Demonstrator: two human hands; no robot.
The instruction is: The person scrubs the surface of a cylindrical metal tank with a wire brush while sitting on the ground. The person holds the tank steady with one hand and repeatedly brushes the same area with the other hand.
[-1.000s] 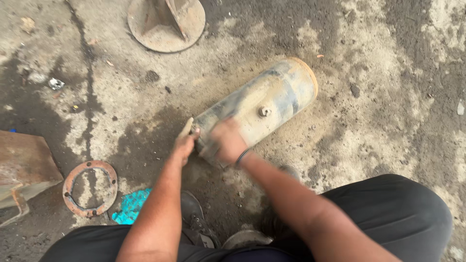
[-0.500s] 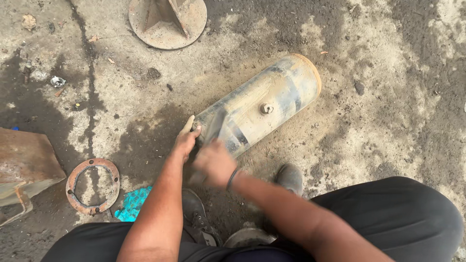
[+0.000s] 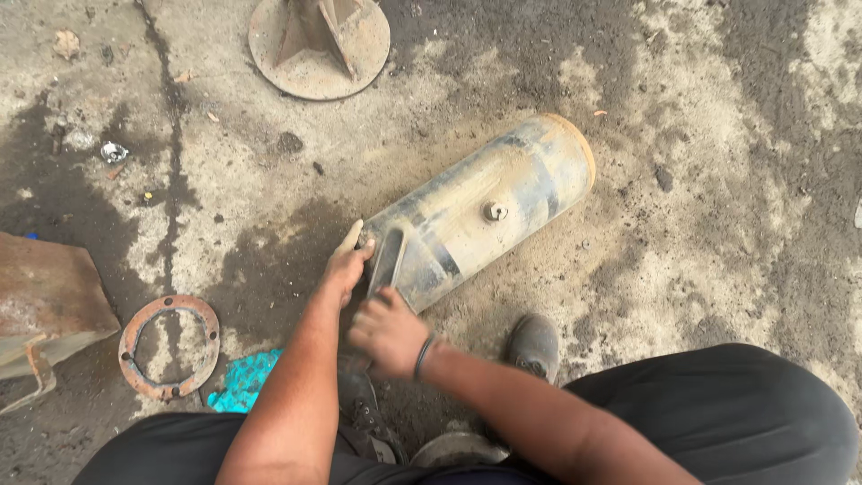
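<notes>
Stained concrete floor (image 3: 700, 180), dirty metal cylinder (image 3: 485, 211) at centre.
Left hand (image 3: 346, 267) steadies its end; right hand (image 3: 388, 330), fingers closed, has pulled back toward the lower frame.

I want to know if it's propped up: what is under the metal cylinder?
The metal cylinder lies on its side directly on the stained concrete floor; no prop shows. Both hands, left and right, cover its near end, hiding that part.

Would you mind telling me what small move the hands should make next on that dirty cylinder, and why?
Probably draw the right hand forward along the strip again. The left hand steadies the near end of the metal tank, which lies on its side on the stained concrete floor, and its surface looks grimy there, so another stroke seems due.
</notes>
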